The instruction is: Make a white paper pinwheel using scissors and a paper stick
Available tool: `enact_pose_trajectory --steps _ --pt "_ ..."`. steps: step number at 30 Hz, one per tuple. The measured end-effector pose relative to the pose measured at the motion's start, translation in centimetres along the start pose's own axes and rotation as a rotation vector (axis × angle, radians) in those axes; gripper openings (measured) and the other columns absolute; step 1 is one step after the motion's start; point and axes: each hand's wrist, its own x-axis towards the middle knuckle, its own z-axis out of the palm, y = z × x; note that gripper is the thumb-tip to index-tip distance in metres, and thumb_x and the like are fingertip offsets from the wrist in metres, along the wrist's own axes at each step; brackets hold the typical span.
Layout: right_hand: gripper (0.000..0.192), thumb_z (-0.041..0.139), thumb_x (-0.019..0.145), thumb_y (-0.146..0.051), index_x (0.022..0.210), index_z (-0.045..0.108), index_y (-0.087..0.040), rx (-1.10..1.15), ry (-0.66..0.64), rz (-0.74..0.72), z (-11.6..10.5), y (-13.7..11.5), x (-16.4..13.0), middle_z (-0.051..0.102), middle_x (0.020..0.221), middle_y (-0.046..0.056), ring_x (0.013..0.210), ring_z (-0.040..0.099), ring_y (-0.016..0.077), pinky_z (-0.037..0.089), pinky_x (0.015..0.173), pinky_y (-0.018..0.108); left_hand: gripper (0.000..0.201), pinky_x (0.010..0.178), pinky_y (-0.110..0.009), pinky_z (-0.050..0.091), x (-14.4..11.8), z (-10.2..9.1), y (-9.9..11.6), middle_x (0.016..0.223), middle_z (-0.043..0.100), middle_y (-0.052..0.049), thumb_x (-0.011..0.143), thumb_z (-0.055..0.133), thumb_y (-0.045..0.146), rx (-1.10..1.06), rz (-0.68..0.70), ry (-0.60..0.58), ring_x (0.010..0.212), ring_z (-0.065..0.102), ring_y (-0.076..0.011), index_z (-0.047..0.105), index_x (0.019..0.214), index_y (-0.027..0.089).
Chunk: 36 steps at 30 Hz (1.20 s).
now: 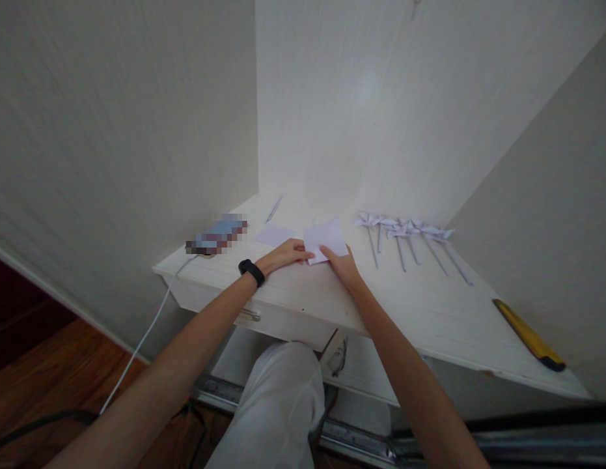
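Note:
A pale square sheet of paper is held up just above the white desk, tilted toward me. My right hand grips its lower right part, with the thumb lying on the front face. At the lower left corner, the fingers of my left hand pinch the paper's edge; a black band is on that wrist. Another flat piece of paper lies on the desk just behind my left hand. Several paper pinwheels on thin paper sticks rest in a row to the right.
A phone-like device, blurred out, lies at the desk's left with a white cable hanging over the edge. Thin sticks lie at the back. A yellow and black cutter sits near the right edge. Walls enclose the desk.

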Motion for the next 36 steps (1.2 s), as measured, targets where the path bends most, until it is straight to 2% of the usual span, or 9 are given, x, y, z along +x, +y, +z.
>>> enact_pose_trajectory --steps 5,10,14,18,21,24,28,32,36 --pt "0.032 0.066 0.070 -0.042 0.093 0.060 -0.020 0.188 0.028 0.089 -0.2 -0.4 0.3 0.069 0.097 0.010 0.081 0.064 0.0235 0.052 0.074 0.039 0.023 0.060 -0.022 0.041 0.1 -0.1 -0.5 0.069 0.064 -0.003 0.071 0.069 0.031 -0.046 0.034 -0.010 0.059 0.053 -0.0094 0.065 0.080 0.011" --pt "0.027 0.066 0.070 -0.043 0.080 0.061 -0.018 0.079 -0.066 0.092 -0.1 -0.6 0.1 0.068 0.082 0.009 0.073 0.061 0.0234 0.050 0.070 0.039 0.032 0.059 -0.022 0.042 0.2 -0.2 -0.5 0.079 0.065 -0.006 0.071 0.067 0.038 -0.127 0.039 0.026 0.066 0.054 -0.0109 0.066 0.086 0.010" --pt "0.027 0.063 0.072 -0.044 0.082 0.063 -0.019 0.022 -0.085 0.073 0.0 -0.7 -0.1 0.069 0.082 0.008 0.075 0.061 0.0232 0.050 0.072 0.039 0.038 0.059 -0.023 0.042 0.2 -0.2 -0.6 0.079 0.065 -0.008 0.073 0.065 0.044 -0.151 0.033 0.056 0.067 0.054 -0.0123 0.066 0.085 0.008" --pt "0.030 0.065 0.071 -0.040 0.091 0.064 -0.018 0.048 -0.082 0.008 -0.1 -0.8 0.2 0.069 0.091 0.008 0.083 0.062 0.0231 0.050 0.078 0.039 0.039 0.062 -0.025 0.043 0.4 -0.2 -1.2 0.084 0.067 -0.010 0.074 0.065 0.043 -0.157 0.057 0.060 0.070 0.056 -0.0143 0.066 0.092 0.008" --pt "0.038 0.064 0.072 -0.036 0.106 0.063 -0.019 0.149 -0.050 -0.065 -0.4 -0.7 0.5 0.066 0.111 0.008 0.099 0.060 0.0231 0.047 0.089 0.039 0.042 0.066 -0.027 0.045 0.5 -0.2 -1.6 0.092 0.068 -0.011 0.073 0.067 0.039 -0.158 0.074 0.062 0.077 0.059 -0.0170 0.065 0.102 0.008" --pt "0.048 0.063 0.072 -0.034 0.118 0.058 -0.021 0.245 -0.051 -0.068 -0.5 -0.4 0.7 0.060 0.125 0.008 0.112 0.055 0.0233 0.044 0.095 0.040 0.043 0.069 -0.029 0.046 0.6 -0.2 -1.6 0.092 0.068 -0.012 0.072 0.068 0.039 -0.150 0.066 0.075 0.079 0.061 -0.0186 0.065 0.102 0.008" --pt "0.046 0.063 0.071 -0.032 0.116 0.061 -0.021 0.287 -0.099 -0.012 -0.4 -0.3 0.5 0.065 0.117 0.007 0.103 0.060 0.0231 0.048 0.089 0.040 0.046 0.072 -0.031 0.047 0.4 -0.2 -1.2 0.092 0.069 -0.013 0.074 0.066 0.040 -0.159 0.061 0.092 0.085 0.062 -0.0214 0.064 0.105 0.007" --pt "0.041 0.063 0.070 -0.033 0.109 0.065 -0.020 0.296 -0.155 0.023 -0.3 -0.8 0.2 0.069 0.105 0.005 0.091 0.064 0.0211 0.050 0.082 0.036 0.050 0.081 -0.033 0.046 -0.1 0.1 -0.5 0.104 0.068 -0.013 0.076 0.064 0.040 -0.201 0.094 0.125 0.098 0.060 -0.0230 0.059 0.116 0.010" --pt "0.043 0.062 0.071 -0.034 0.112 0.066 -0.021 0.253 -0.217 0.053 -0.3 -1.0 0.2 0.070 0.107 0.005 0.092 0.064 0.0205 0.050 0.083 0.036 0.049 0.090 -0.034 0.044 -0.4 0.2 -0.1 0.114 0.065 -0.014 0.078 0.063 0.039 -0.222 0.107 0.159 0.105 0.058 -0.0225 0.058 0.118 0.011"
